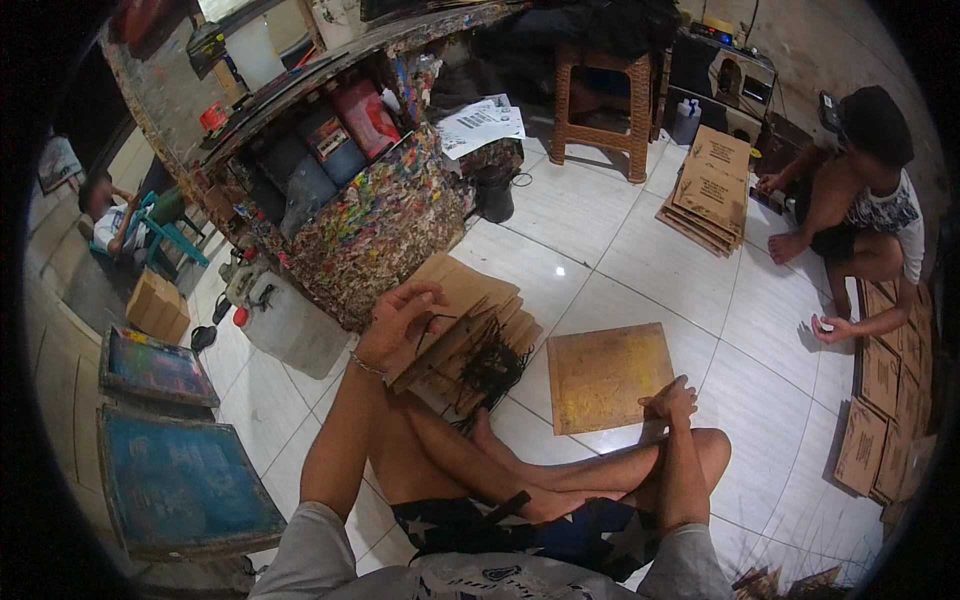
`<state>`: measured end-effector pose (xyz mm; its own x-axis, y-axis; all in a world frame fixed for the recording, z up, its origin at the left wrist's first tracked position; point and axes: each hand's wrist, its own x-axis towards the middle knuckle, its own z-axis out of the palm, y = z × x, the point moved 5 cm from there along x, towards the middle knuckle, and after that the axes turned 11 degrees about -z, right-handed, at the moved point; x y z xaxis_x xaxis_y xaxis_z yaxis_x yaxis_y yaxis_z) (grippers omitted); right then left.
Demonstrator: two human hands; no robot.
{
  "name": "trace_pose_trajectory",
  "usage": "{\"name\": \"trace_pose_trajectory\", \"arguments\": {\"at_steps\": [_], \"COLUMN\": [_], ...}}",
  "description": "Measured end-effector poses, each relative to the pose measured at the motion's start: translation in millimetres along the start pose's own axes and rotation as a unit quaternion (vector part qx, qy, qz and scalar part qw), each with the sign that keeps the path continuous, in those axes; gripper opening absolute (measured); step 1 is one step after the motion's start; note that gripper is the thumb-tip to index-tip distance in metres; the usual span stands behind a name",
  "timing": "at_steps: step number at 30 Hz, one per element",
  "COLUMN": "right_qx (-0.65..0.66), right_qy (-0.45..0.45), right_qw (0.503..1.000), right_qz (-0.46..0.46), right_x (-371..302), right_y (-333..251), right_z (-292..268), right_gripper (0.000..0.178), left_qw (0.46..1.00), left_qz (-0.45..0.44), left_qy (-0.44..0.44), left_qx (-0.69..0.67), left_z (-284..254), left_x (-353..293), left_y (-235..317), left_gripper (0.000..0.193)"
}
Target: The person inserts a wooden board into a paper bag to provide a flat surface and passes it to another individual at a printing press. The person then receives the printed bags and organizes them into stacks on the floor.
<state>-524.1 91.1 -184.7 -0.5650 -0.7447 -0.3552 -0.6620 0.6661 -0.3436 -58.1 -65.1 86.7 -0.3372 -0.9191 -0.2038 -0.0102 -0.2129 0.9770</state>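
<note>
My left hand [402, 318] is over a stack of brown cardboard sheets [470, 287] by my left knee. Its fingers are bent together around a thin black cord that hangs in a small loop. A tangled bunch of black cords [492, 368] lies on the stack's near right side. To the right, a square, worn board [608, 378] with yellow stains lies flat on the floor tiles. My right hand [672, 402] rests at that board's right edge, fingers partly bent and apart, with nothing seen in them.
A co-worker [870, 190] squats at the right beside stacked flat cartons [715, 185], with more cartons [880, 400] along the right side. A paint-crusted bench [370, 225], a plastic jerrycan [295, 320] and blue framed screens [185, 480] stand left. A brown stool [603, 110] is behind.
</note>
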Motion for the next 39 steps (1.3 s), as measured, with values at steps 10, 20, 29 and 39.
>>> {"name": "trace_pose_trajectory", "arguments": {"at_steps": [10,20,29,39], "right_qx": [-0.012,0.003,-0.012,-0.007], "right_qy": [-0.013,-0.029,-0.001,0.05], "right_qw": [1.0,0.999,1.0,0.999], "right_qz": [0.015,0.016,0.012,0.007], "right_x": [-3.4,-6.9,-9.0,-11.8], "right_y": [1.7,-3.2,-7.6,2.9], "right_z": [-2.0,-3.6,-4.7,-7.7], "right_gripper": [0.105,0.111,0.103,0.102], "left_qw": [0.694,0.74,0.945,0.834], "left_qz": [0.093,0.147,0.021,0.115], "left_qy": [0.141,0.075,0.237,0.222], "left_qx": [0.7,0.652,0.225,0.492], "left_z": [-2.3,-15.7,-29.9,-56.9], "left_x": [-24.2,-27.5,-24.6,-0.6], "left_y": [-87.4,-124.2,-107.4,-143.6], "left_gripper": [0.071,0.048,0.014,0.037]}}
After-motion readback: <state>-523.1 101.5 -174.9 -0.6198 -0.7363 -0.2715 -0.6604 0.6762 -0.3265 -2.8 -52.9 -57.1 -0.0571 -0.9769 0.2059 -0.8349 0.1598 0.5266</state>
